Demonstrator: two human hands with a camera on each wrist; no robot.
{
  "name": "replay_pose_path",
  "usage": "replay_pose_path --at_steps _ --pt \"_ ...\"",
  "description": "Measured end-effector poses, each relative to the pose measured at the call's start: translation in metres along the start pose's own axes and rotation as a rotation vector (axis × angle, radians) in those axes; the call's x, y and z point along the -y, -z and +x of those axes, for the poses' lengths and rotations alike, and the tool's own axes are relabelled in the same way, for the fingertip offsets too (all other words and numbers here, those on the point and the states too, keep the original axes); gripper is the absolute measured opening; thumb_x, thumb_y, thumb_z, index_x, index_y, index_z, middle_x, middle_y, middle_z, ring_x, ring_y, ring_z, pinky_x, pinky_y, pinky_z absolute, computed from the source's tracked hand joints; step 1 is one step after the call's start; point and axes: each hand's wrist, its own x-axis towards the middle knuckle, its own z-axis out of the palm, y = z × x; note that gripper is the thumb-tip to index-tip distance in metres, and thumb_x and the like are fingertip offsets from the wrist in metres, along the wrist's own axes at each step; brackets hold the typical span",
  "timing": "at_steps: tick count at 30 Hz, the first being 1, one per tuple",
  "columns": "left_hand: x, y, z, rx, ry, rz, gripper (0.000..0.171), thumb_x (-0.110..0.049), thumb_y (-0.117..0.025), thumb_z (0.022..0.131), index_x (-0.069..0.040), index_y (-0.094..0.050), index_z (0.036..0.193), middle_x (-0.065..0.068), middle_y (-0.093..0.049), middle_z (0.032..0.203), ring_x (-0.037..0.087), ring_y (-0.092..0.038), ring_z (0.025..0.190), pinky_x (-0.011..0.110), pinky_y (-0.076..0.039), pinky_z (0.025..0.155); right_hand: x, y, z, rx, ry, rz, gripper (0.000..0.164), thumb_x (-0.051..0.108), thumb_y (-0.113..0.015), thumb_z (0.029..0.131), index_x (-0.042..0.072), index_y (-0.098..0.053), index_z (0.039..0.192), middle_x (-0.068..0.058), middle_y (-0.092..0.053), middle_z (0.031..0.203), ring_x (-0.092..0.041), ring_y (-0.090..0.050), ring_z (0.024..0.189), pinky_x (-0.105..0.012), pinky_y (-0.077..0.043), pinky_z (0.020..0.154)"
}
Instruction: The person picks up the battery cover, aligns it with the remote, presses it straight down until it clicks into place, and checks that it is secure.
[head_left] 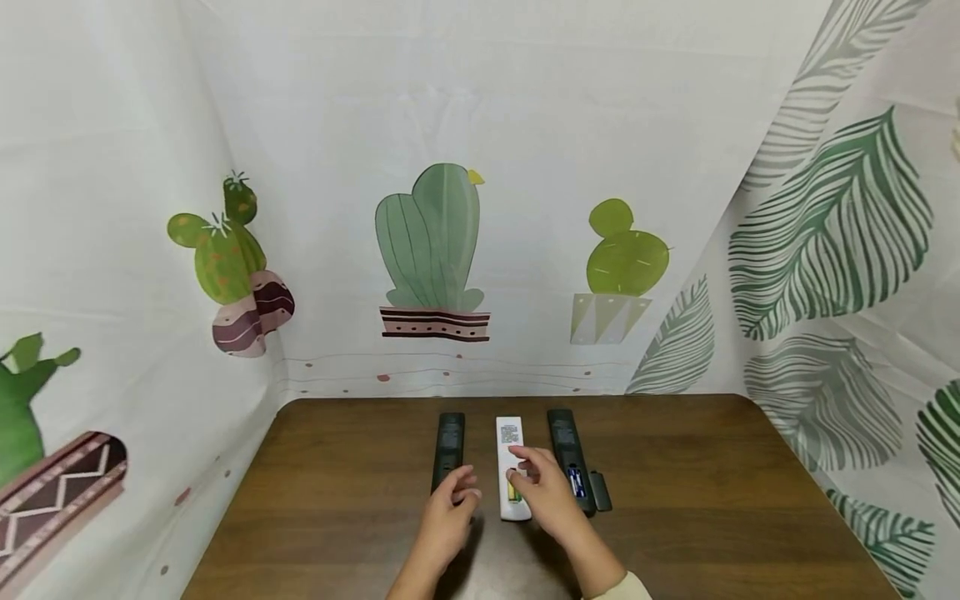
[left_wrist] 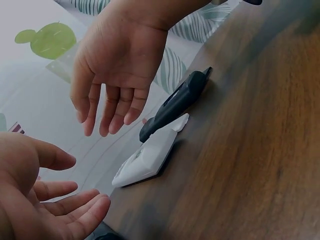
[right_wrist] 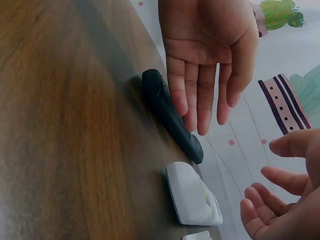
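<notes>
A white remote control (head_left: 506, 460) lies back side up between two black ones, its battery bay uncovered, with yellow-green batteries (head_left: 513, 493) showing. My right hand (head_left: 553, 498) hovers over its right edge, thumb and fingers apart and relaxed, holding nothing. To the left, my left hand (head_left: 442, 523) hangs in the air near the lower end of a black remote control (head_left: 450, 442), fingers loosely bent around nothing. In the right wrist view a small white piece (right_wrist: 197, 235), probably the battery cover, lies beside the white remote; the right hand hides it in the head view.
The right-hand black remote control (head_left: 564, 433) has an open bay with blue batteries (head_left: 577, 482). Its black battery cover (head_left: 600, 492) lies against its right side. All stand on a brown wooden table (head_left: 337, 500), with a printed white cloth (head_left: 525, 100) hanging behind and at both sides.
</notes>
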Motion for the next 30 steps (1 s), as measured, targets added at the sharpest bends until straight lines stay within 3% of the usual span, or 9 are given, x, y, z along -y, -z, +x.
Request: replay_pose_path --at_steps 10,17,23,30 --pt "0.001 -0.006 -0.003 0.020 0.013 0.009 0.047 -0.013 -0.063 0.096 0.003 -0.053 0.139 0.022 -0.065 0.129 0.030 -0.065 0.115 0.029 -0.056 0.084 -0.002 0.006 -0.005 0.012 -0.030 -0.055 0.040 0.018 -0.071 0.092 0.003 -0.065 0.129 -0.017 -0.058 0.124 -0.031 -0.058 0.111 -0.026 -0.051 0.086" --pt "0.002 -0.011 -0.004 0.028 0.010 -0.012 0.047 -0.012 -0.063 0.095 0.004 -0.054 0.139 0.023 -0.065 0.129 0.029 -0.066 0.114 0.028 -0.057 0.086 -0.004 0.009 -0.009 0.014 -0.038 -0.123 0.042 0.017 -0.071 0.091 0.003 -0.064 0.130 -0.017 -0.058 0.128 -0.033 -0.061 0.115 -0.042 -0.054 0.091" --pt "0.004 -0.014 -0.006 0.029 0.028 -0.021 0.048 -0.011 -0.064 0.095 0.004 -0.054 0.139 0.022 -0.065 0.129 0.028 -0.066 0.114 0.034 -0.058 0.089 -0.005 0.010 -0.014 0.014 -0.029 -0.200 0.043 0.018 -0.071 0.092 0.003 -0.064 0.132 -0.018 -0.057 0.130 -0.034 -0.060 0.117 -0.050 -0.054 0.094" --pt "0.006 -0.018 -0.007 0.041 0.031 -0.024 0.049 -0.012 -0.065 0.094 0.004 -0.054 0.139 0.023 -0.064 0.130 0.031 -0.065 0.116 0.038 -0.058 0.090 -0.004 0.009 -0.021 0.034 -0.070 -0.274 0.046 0.023 -0.070 0.092 0.004 -0.063 0.133 -0.022 -0.053 0.138 -0.040 -0.056 0.127 -0.059 -0.046 0.104"
